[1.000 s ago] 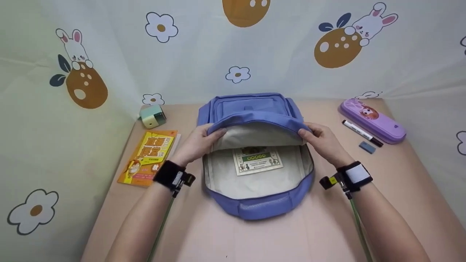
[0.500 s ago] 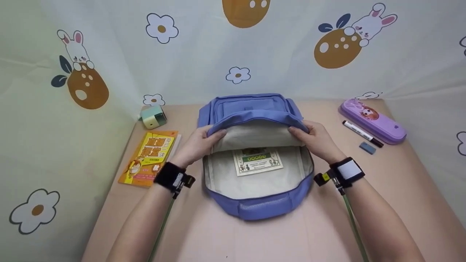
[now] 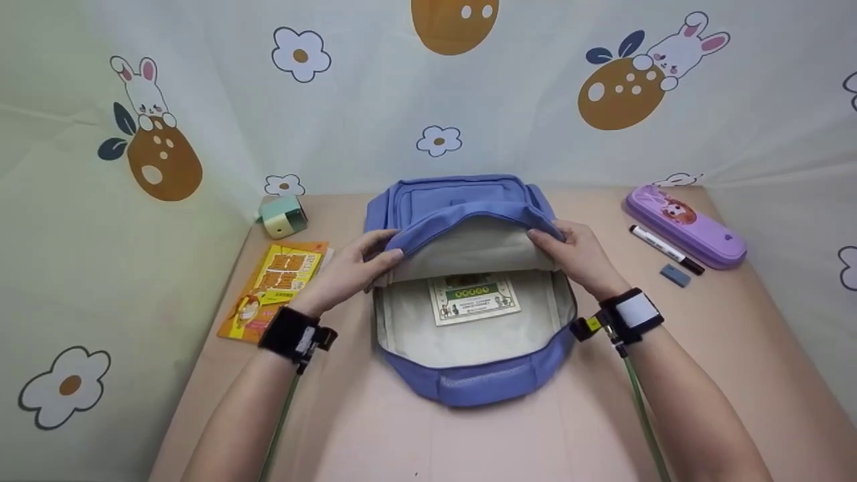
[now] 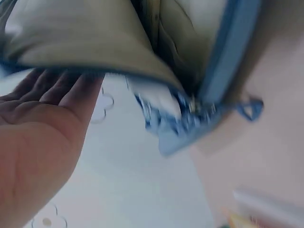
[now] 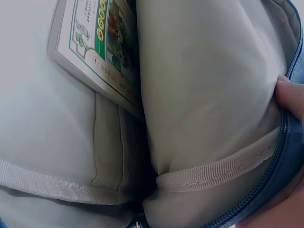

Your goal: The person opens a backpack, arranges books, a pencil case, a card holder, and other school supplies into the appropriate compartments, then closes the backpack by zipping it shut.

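Note:
A blue backpack [image 3: 477, 388] lies on the table with its main compartment unzipped and its pale lining showing. My right hand [image 3: 581, 258] pinches the right edge of the raised flap [image 3: 479, 248], thumb on the lining side; the right wrist view shows this thumb [image 5: 290, 96] over the zipper edge. At the flap's left edge is my left hand [image 3: 351, 268], its thumb near the corner. In the left wrist view the fingers [image 4: 61, 88] reach out straight behind the flap edge. Inside the compartment lies a book [image 3: 475, 304] with a green title band, partly covered by the flap.
An orange and yellow book [image 3: 268, 294] lies on the left, with a green and cream pencil sharpener [image 3: 282, 217] behind it. To the right are a purple pencil case [image 3: 689, 224], a marker [image 3: 666, 250] and a small blue eraser [image 3: 675, 275]. A printed curtain [image 3: 361, 100] surrounds the table.
My left hand has loosened from the flap's corner and drawn back to the left. My right hand shifted slightly inward along the flap edge, keeping its pinch.

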`<state>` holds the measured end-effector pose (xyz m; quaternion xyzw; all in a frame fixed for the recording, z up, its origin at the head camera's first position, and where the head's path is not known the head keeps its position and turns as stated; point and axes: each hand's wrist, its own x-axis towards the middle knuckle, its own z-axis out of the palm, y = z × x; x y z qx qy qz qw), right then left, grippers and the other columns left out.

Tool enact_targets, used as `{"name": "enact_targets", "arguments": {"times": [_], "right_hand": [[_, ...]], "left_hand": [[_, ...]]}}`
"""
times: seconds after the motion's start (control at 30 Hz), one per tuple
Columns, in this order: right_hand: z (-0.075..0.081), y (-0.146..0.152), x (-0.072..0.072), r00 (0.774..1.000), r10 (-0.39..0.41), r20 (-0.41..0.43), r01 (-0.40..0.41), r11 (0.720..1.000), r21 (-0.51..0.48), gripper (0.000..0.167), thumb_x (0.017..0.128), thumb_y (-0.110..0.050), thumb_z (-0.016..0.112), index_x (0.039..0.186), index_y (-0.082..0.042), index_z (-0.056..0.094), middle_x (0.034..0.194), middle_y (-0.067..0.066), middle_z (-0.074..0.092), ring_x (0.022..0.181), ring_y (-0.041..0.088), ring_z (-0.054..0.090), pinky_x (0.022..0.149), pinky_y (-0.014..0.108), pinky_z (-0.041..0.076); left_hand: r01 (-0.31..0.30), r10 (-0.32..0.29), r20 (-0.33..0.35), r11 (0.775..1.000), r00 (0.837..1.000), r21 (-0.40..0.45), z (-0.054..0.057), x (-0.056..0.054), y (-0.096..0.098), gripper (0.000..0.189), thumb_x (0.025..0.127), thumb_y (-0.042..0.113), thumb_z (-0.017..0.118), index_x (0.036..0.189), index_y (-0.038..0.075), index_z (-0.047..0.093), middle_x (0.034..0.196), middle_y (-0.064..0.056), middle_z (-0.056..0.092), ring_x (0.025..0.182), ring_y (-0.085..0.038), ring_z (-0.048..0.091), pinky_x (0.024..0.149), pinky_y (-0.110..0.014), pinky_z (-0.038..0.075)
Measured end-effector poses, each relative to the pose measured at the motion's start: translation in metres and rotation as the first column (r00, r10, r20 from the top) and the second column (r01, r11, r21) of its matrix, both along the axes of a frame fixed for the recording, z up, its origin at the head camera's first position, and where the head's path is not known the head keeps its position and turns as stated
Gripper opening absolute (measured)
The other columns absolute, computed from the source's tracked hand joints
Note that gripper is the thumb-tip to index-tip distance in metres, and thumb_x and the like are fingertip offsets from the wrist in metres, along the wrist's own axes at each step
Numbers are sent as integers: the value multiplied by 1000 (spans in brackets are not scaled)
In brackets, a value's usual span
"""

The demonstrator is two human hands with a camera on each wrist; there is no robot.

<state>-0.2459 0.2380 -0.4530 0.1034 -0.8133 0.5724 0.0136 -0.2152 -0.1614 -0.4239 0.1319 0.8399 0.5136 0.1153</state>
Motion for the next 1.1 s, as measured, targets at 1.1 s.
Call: {"name": "enact_targets", "arguments": {"times": [1.1], "right_hand": [[0, -1, 2, 1000, 17, 19, -18, 999, 33, 50, 96, -46, 70, 73, -9, 45, 62, -3, 37, 55, 11, 35, 48, 25, 27]], "left_hand": [[-338, 599, 301, 722, 742, -604, -48, 11, -151, 94, 79, 42, 88, 140, -12, 42, 121, -25, 49, 107, -37, 51, 84, -39, 48]]}}
